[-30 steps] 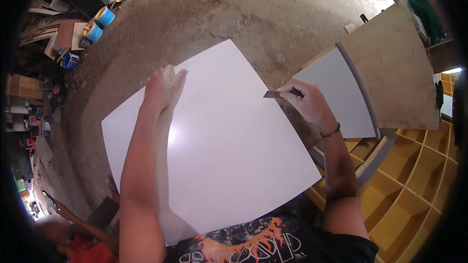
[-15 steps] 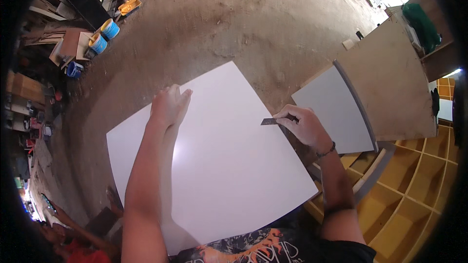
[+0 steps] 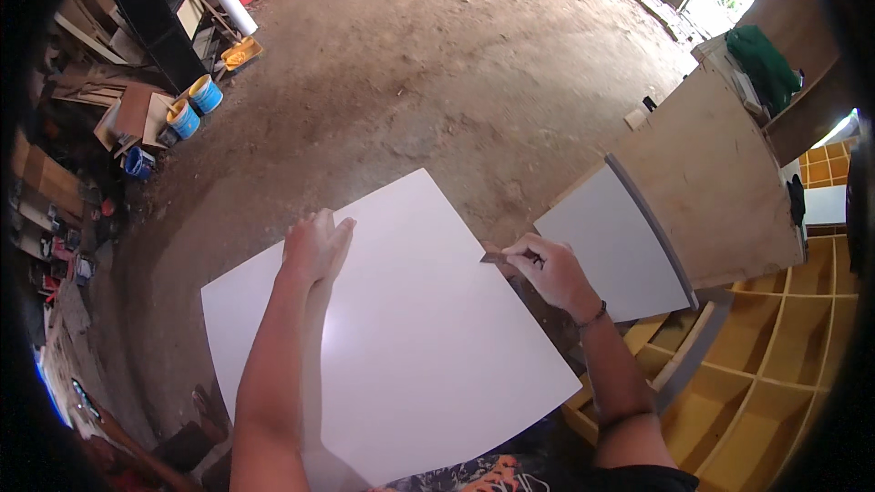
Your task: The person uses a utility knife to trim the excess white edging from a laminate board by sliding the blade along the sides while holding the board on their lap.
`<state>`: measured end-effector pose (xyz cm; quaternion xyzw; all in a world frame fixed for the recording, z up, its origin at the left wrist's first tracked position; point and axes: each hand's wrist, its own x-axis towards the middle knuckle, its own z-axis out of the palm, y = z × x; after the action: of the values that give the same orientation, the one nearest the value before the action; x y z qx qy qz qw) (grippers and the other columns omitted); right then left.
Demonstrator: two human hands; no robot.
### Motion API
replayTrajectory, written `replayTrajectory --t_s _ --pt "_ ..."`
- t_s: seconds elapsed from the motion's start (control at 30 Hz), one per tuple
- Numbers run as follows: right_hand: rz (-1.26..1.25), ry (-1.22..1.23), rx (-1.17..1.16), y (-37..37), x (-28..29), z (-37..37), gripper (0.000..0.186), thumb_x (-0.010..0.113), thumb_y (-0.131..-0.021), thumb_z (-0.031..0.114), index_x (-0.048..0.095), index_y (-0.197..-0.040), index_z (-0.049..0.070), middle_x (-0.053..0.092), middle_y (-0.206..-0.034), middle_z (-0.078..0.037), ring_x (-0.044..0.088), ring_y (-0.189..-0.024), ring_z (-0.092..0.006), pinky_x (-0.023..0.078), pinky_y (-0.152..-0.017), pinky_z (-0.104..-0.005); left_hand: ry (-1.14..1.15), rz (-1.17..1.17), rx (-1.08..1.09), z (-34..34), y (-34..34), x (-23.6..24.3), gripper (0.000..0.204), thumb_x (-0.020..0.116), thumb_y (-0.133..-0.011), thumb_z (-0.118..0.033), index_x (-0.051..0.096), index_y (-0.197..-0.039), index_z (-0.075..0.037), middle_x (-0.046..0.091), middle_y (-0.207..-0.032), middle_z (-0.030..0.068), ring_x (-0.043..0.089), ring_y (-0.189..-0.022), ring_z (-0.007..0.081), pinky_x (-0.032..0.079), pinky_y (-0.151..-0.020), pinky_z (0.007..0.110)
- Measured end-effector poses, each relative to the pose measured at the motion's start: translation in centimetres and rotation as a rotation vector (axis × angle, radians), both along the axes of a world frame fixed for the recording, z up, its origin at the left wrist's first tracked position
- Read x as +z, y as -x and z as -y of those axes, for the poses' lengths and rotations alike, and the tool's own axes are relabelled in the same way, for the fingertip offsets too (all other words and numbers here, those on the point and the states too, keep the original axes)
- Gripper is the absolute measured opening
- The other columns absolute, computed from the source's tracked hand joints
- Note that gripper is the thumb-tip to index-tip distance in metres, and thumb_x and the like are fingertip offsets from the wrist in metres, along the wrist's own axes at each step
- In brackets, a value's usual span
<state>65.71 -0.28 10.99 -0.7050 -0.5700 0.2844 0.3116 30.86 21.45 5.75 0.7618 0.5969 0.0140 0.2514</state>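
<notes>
A large white panel (image 3: 401, 337) lies flat in front of me. My left hand (image 3: 316, 246) grips its far edge, left of the far corner, with the fingers curled at the edge and the thumb side over the top face. At the panel's right edge, my right hand (image 3: 551, 275) pinches a small dark flat blade-like piece (image 3: 493, 258) between thumb and fingers. The blade's tip reaches over the panel's edge; whether it touches the surface I cannot tell. A dark bracelet circles my right wrist.
Right of the panel lies a grey-white board (image 3: 615, 246) with a dark curved-looking edge strip, beside a plywood sheet (image 3: 729, 210). Yellow compartmented shelving (image 3: 756, 337) is at the lower right. Paint buckets (image 3: 183, 118) stand far left. Another person's arm (image 3: 128, 433) holds a phone at lower left.
The view has tilted upward, so the panel sits lower in the picture. My right hand has slid a little along the edge toward the far corner. My left hand keeps its hold.
</notes>
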Motion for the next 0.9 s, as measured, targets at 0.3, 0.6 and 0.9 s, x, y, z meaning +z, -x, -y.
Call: replayTrajectory --t_s 0.3,0.6,0.9 --pt "-0.015 -0.031 0.122 0.4 -0.6 0.3 0.013 0.078 -0.103 0.016 0.077 -0.107 0.004 0.078 -0.092 -0.015 0.076 -0.084 -0.0311 0.057 -0.076 -0.0404 -0.083 0.013 -0.048 -0.3 0.4 -1.6 0.061 0.06 -0.108 -0.06 0.073 -0.124 -0.002 0.076 -0.13 0.0256 0.068 -0.128 0.0438 0.046 -0.115 0.057" --pt "-0.013 0.027 0.008 1.4 0.3 -1.1 0.013 0.076 -0.104 0.015 0.075 -0.107 0.003 0.078 -0.096 -0.019 0.077 -0.088 -0.0363 0.057 -0.076 -0.0415 -0.096 0.04 -0.055 -0.6 0.6 -1.9 0.062 0.059 -0.108 -0.061 0.073 -0.12 -0.002 0.077 -0.128 0.0249 0.068 -0.126 0.0436 0.046 -0.114 0.058" --pt "0.022 0.079 0.123 2.0 0.4 -1.2 0.013 0.078 -0.103 0.017 0.078 -0.108 0.004 0.079 -0.097 -0.019 0.077 -0.088 -0.0366 0.058 -0.077 -0.0426 -0.092 -0.025 -0.069 -0.1 0.5 -0.9 0.057 0.061 -0.107 -0.056 0.073 -0.121 -0.002 0.076 -0.124 0.0283 0.07 -0.124 0.0468 0.053 -0.108 0.055"
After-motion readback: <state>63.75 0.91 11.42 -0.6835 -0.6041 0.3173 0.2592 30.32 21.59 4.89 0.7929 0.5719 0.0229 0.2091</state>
